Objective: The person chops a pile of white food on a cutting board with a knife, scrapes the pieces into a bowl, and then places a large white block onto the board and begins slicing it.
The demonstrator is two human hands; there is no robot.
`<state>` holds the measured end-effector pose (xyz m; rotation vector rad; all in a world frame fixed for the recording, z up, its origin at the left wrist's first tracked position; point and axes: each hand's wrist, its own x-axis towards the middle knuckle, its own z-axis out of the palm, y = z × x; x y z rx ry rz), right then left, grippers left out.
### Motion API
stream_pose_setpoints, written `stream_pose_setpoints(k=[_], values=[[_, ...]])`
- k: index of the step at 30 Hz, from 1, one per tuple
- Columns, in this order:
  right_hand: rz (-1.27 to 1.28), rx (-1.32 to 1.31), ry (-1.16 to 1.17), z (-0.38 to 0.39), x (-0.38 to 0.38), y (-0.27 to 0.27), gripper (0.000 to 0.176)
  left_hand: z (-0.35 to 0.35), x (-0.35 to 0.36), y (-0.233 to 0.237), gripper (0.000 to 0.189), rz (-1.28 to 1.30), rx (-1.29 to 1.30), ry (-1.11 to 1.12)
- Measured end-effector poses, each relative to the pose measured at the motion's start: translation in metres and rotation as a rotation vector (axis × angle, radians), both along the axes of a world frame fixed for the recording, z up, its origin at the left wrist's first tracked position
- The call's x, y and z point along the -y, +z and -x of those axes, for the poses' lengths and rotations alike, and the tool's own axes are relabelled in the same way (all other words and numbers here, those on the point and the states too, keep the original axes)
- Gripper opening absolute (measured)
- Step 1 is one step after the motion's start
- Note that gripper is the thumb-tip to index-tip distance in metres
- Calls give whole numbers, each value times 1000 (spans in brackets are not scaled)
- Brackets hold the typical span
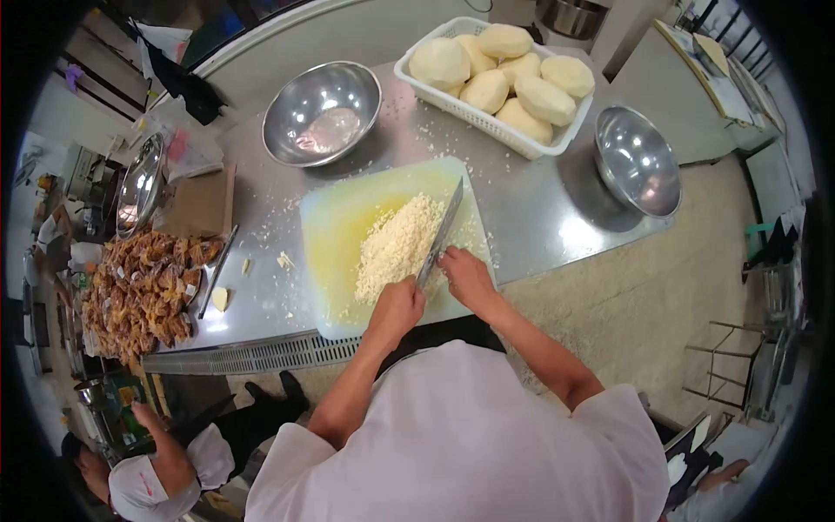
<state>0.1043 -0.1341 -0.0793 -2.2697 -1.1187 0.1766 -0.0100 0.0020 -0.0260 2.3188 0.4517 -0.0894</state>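
Observation:
My left hand (398,306) is closed around the handle end of a large kitchen knife (447,219), whose blade points away from me. Against the lower part of the blade, my right hand (468,277) rests with curled fingers that appear to pinch it. Beside the knife lies a heap of finely chopped, pale yellow bits (396,244). Heap and knife are over a worn cutting board (335,217), whitish with yellow stains. The exact contact of the right fingertips is hard to make out.
A white basket (474,111) holds several peeled pale roots (544,100). Steel bowls stand at the back (323,113) and right (639,161). Browned food pieces (143,296) are piled left, near a thin dark rod (217,270). Another person (165,483) is at lower left.

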Motion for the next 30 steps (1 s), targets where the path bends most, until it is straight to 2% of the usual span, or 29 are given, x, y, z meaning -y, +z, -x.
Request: stream_pose_setpoints(k=[2,5,8,9,14,16,18,20,23,26,30], values=[[34,61,10,-2,3,-5,16,3,4,8,14,21,-1,4],[-87,28,-24,1,4,-12,19,5,13,-25,15,57,39,24],[-135,38,-17,2,7,-14,18,-10,7,-3,16,98,-52,48],[-140,80,-18,2,9,-15,18,-5,6,2,16,77,11,15],[-126,14,-54,4,10,-18,15,0,14,-25,20,-2,89,18],[-107,26,-38,3,12,-16,14,-13,10,4,20,133,-59,25],[-160,94,-26,2,19,-15,12,-8,5,4,20,41,58,-19],[-89,99,-85,7,22,-6,16,5,5,9,20,4,10,41],[-86,53,-116,9,19,-18,18,6,-1,-29,21,14,22,75],[-124,38,-76,6,8,-18,19,2,-6,11,20,-12,-1,18],[-84,62,-24,0,-1,-15,15,7,3,-10,19,35,3,30]])
